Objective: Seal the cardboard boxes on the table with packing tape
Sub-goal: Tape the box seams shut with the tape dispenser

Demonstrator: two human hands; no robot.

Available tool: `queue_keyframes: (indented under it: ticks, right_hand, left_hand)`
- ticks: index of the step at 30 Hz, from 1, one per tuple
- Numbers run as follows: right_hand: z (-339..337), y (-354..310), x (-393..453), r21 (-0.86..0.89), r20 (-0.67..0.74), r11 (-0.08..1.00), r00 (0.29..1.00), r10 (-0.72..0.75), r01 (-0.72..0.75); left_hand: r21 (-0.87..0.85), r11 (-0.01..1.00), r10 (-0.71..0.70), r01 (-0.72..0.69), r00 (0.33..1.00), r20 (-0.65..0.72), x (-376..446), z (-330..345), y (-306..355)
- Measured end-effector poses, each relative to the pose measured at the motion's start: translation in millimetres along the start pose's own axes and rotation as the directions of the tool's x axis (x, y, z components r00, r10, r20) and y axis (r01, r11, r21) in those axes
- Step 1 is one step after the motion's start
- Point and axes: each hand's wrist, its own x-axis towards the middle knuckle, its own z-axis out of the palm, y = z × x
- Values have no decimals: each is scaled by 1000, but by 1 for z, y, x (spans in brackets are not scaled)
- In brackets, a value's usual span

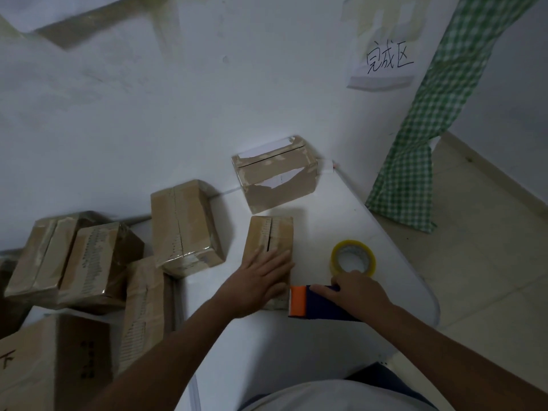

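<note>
A small cardboard box [271, 235] lies on the white table [332, 209] in front of me, its top seam partly open. My left hand [261, 281] presses flat on the near half of this box, fingers straight. My right hand [357, 293] grips a dark blue tape dispenser [326, 305] with an orange front piece, held against the box's near right corner. The yellowish roll of clear tape [353, 258] on the dispenser stands just behind my right hand.
Another box [275, 173] with torn paper sits against the wall. A taller taped box [184, 226] stands left of centre, and several more boxes [89, 259] are piled at the left. A paper label [385, 66] hangs on the wall. Green checked cloth [421, 137] hangs at right.
</note>
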Motion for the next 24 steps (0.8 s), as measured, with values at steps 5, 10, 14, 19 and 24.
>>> queue_keyframes:
  ticks: [5, 10, 14, 19, 24]
  right_hand:
    - [-4, 17, -5, 68, -18, 997, 999, -41, 42]
    - [-5, 30, -13, 126, -35, 990, 998, -55, 59]
    - [-2, 36, -15, 100, -57, 990, 994, -94, 99]
    - [0, 46, -16, 110, -104, 989, 991, -89, 101]
    - [4, 53, -18, 204, -122, 971, 987, -101, 125]
  left_hand:
    - [82, 997, 1, -8, 997, 83, 1, 17, -18]
    - [82, 997, 0, -6, 997, 77, 2, 20, -18]
    - [90, 996, -3, -5, 996, 91, 2, 17, -17]
    - [76, 997, -5, -2, 996, 93, 3, 15, -16]
    - [64, 998, -12, 5, 994, 109, 3, 16, -18]
